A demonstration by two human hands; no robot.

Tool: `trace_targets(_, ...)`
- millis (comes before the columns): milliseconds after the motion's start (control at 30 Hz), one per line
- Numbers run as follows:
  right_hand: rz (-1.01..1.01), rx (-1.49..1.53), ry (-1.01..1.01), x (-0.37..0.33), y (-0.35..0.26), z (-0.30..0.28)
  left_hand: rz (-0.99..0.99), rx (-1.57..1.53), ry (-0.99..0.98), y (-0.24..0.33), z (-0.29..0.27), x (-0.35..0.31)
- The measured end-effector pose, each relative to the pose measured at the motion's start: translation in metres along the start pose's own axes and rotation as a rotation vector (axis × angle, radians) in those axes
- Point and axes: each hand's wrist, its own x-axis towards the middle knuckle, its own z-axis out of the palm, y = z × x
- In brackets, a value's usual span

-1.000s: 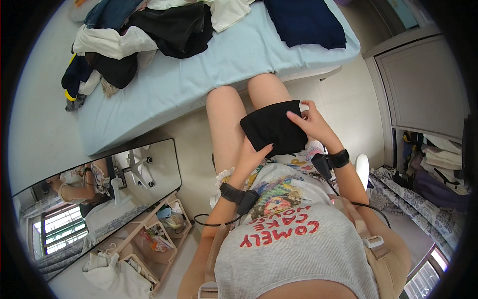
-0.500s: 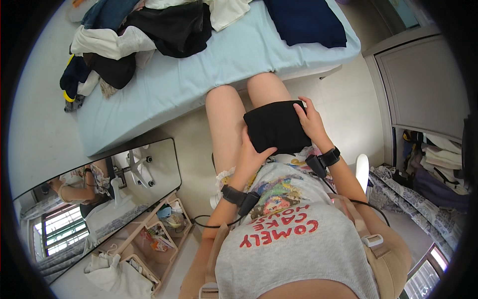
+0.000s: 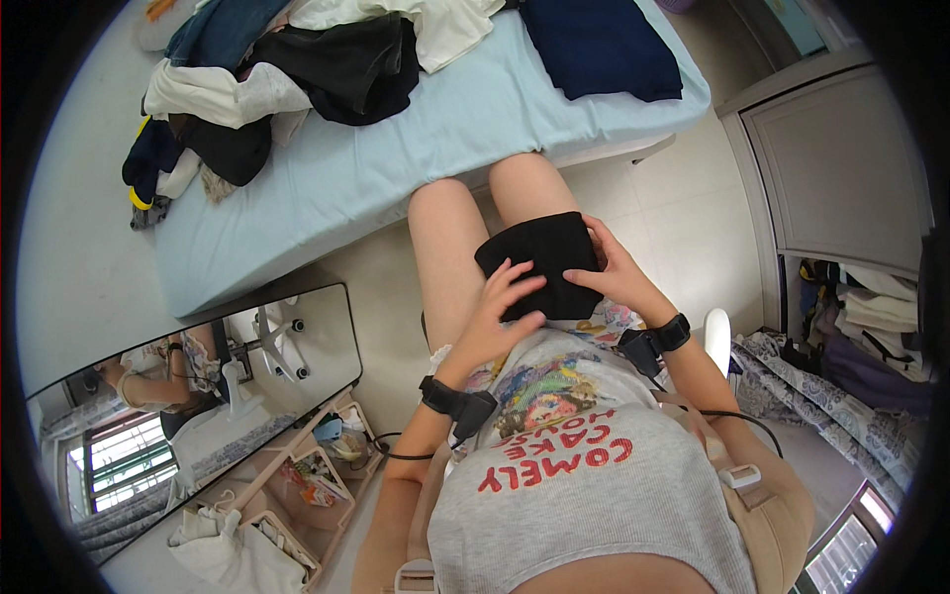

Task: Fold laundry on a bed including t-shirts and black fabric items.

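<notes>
A black folded garment [image 3: 539, 243], squarish and compact, rests on my lap over the tops of my thighs. My right hand [image 3: 623, 272] grips its right edge, thumb on the upper face and fingers round the far side. Over the garment's left part, my left hand [image 3: 495, 322] is open with its fingers spread; whether the fingertips touch the cloth I cannot tell. Which kind of garment it is does not show.
Ahead stands a bed [image 3: 327, 223] with a light blue sheet. A heap of clothes [image 3: 346, 69] lies on its left, folded navy clothing [image 3: 604, 49] on its right. A mirror [image 3: 307, 346] and storage bins [image 3: 322, 475] are at left, a wardrobe [image 3: 841, 158] at right.
My left hand has come off the garment's left edge and spread over its face. My right thumb has moved down the cloth, and the garment has tilted and shifted slightly left.
</notes>
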Motion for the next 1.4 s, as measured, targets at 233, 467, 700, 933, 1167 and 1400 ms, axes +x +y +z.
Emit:
trace_targets(233,-0.360,-0.298,0.189,-0.002,-0.092,0.014,0.001,-1.434,0.276,0.030,-0.037,0.026)
trace_targets(467,-0.711,-1.005,-0.123,-0.012,-0.029,0.024,-0.293,-1.314,0.297,-0.009,-0.002,0.051)
trace_targets(700,-0.171,-0.379,0.079,-0.005,-0.028,0.018,-0.456,-1.073,0.431,-0.020,0.024,0.056)
trace_targets(933,-0.032,-0.595,0.351,0.049,-0.005,-0.004,-0.302,-0.632,0.510,-0.028,0.040,0.060)
trace_targets(1167,-0.061,-0.345,0.303,0.063,-0.001,-0.001,-0.331,-0.822,0.429,-0.004,0.044,0.059)
trace_targets(1400,0.094,-0.814,0.318,0.070,0.010,-0.013,-0.434,-0.836,0.414,-0.012,0.048,0.062)
